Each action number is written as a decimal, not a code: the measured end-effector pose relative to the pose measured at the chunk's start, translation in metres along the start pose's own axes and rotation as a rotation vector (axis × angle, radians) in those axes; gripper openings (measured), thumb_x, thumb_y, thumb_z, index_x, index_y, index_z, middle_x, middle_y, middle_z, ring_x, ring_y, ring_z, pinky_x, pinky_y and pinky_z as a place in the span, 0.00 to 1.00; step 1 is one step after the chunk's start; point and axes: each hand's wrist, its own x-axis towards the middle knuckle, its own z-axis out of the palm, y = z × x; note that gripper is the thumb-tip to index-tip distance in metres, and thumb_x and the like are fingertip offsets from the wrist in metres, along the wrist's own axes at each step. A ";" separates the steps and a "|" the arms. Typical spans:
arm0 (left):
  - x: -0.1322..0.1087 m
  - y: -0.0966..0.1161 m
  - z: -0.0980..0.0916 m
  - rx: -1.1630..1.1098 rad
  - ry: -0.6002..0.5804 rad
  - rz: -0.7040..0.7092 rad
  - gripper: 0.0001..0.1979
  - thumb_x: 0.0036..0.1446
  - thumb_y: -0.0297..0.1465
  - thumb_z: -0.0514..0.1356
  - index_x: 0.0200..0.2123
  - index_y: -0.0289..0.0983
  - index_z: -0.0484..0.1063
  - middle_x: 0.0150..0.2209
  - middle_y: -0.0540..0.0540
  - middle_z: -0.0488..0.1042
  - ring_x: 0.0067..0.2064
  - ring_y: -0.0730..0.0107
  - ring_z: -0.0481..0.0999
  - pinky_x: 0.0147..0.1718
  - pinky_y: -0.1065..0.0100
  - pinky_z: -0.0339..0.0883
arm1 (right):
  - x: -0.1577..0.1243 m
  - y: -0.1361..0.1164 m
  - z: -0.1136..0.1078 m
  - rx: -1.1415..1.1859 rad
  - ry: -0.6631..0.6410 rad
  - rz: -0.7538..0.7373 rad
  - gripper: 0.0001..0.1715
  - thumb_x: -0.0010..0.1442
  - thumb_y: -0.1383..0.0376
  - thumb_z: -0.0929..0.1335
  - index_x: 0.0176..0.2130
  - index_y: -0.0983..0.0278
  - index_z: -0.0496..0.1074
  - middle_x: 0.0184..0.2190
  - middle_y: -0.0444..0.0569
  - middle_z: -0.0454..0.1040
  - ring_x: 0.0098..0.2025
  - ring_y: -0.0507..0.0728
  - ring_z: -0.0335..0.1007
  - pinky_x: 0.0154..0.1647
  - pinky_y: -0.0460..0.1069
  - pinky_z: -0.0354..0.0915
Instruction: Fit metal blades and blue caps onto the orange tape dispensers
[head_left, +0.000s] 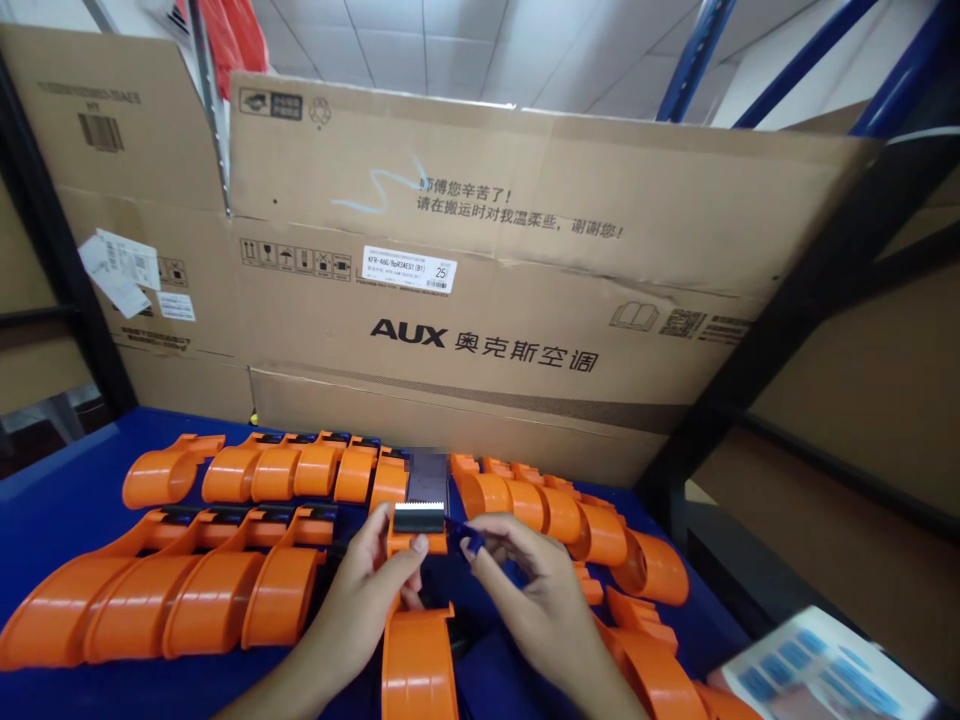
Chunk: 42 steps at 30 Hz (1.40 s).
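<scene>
My left hand (371,585) is closed on an orange tape dispenser (416,640), thumb pressed on its front end just below the black serrated blade (418,518). My right hand (529,590) pinches a small blue piece (471,540) beside that blade, fingers curled. The dispenser's orange body runs toward me between both wrists, lying on the blue table (60,500).
Rows of several orange dispensers (217,590) lie on the left, and more of the orange dispensers (555,515) curve off to the right. A large AUX cardboard box (480,300) stands behind the table. A blurred sheet of blue labels (817,670) sits at bottom right. A dark shelf frame (795,300) rises on the right.
</scene>
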 end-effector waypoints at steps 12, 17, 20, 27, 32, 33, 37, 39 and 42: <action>-0.006 0.000 0.005 0.053 -0.045 0.015 0.17 0.59 0.42 0.65 0.44 0.39 0.69 0.26 0.54 0.68 0.26 0.74 0.69 0.28 0.72 0.67 | -0.010 0.002 -0.001 -0.335 -0.095 -0.187 0.09 0.69 0.65 0.63 0.34 0.59 0.65 0.27 0.43 0.70 0.27 0.53 0.67 0.29 0.46 0.60; -0.009 -0.001 0.006 0.094 -0.051 0.034 0.16 0.60 0.41 0.65 0.46 0.40 0.69 0.28 0.54 0.68 0.28 0.73 0.69 0.29 0.71 0.68 | -0.009 0.003 -0.001 -0.354 -0.168 -0.207 0.11 0.68 0.65 0.63 0.31 0.59 0.61 0.25 0.42 0.68 0.27 0.53 0.66 0.28 0.46 0.59; -0.009 0.001 0.006 0.114 -0.076 0.059 0.15 0.60 0.40 0.64 0.46 0.39 0.69 0.29 0.53 0.69 0.29 0.72 0.69 0.30 0.71 0.68 | -0.010 0.002 -0.001 -0.356 -0.177 -0.207 0.12 0.68 0.66 0.63 0.31 0.59 0.61 0.25 0.42 0.68 0.27 0.53 0.66 0.28 0.46 0.59; -0.008 0.002 0.004 0.118 -0.076 0.069 0.16 0.61 0.40 0.64 0.48 0.40 0.70 0.29 0.53 0.69 0.30 0.72 0.70 0.31 0.71 0.69 | -0.009 0.006 -0.001 -0.306 -0.188 -0.255 0.10 0.69 0.65 0.64 0.33 0.60 0.62 0.30 0.45 0.70 0.31 0.54 0.66 0.32 0.47 0.61; -0.008 -0.002 0.005 0.089 -0.078 0.078 0.13 0.61 0.39 0.64 0.45 0.40 0.70 0.28 0.54 0.68 0.28 0.73 0.70 0.29 0.72 0.69 | -0.009 0.010 0.002 -0.282 -0.178 -0.273 0.11 0.69 0.64 0.66 0.33 0.60 0.63 0.30 0.45 0.70 0.31 0.54 0.66 0.33 0.47 0.60; -0.007 -0.003 0.005 0.088 -0.078 0.078 0.13 0.61 0.38 0.64 0.45 0.40 0.70 0.28 0.54 0.69 0.28 0.73 0.70 0.29 0.72 0.69 | -0.009 0.010 0.003 -0.280 -0.177 -0.275 0.11 0.69 0.64 0.66 0.32 0.60 0.63 0.30 0.45 0.71 0.31 0.54 0.66 0.33 0.48 0.60; -0.006 -0.004 0.007 0.053 -0.050 0.054 0.14 0.59 0.38 0.66 0.46 0.39 0.70 0.26 0.54 0.70 0.27 0.73 0.71 0.29 0.73 0.69 | -0.008 0.002 0.001 -0.277 -0.172 -0.251 0.10 0.68 0.63 0.67 0.33 0.60 0.65 0.31 0.47 0.72 0.33 0.55 0.67 0.34 0.49 0.61; -0.006 -0.002 0.008 0.012 -0.055 0.038 0.14 0.58 0.38 0.66 0.44 0.38 0.71 0.25 0.54 0.71 0.25 0.74 0.71 0.27 0.73 0.69 | -0.007 -0.002 -0.003 -0.250 -0.172 -0.230 0.09 0.66 0.62 0.68 0.33 0.60 0.66 0.32 0.47 0.72 0.34 0.56 0.68 0.35 0.49 0.62; -0.007 0.004 0.008 -0.060 -0.136 -0.002 0.20 0.58 0.39 0.67 0.50 0.36 0.72 0.25 0.50 0.76 0.23 0.72 0.74 0.25 0.73 0.68 | -0.007 -0.005 -0.009 -0.128 -0.106 -0.167 0.09 0.67 0.60 0.66 0.34 0.60 0.67 0.31 0.46 0.70 0.34 0.56 0.68 0.36 0.50 0.63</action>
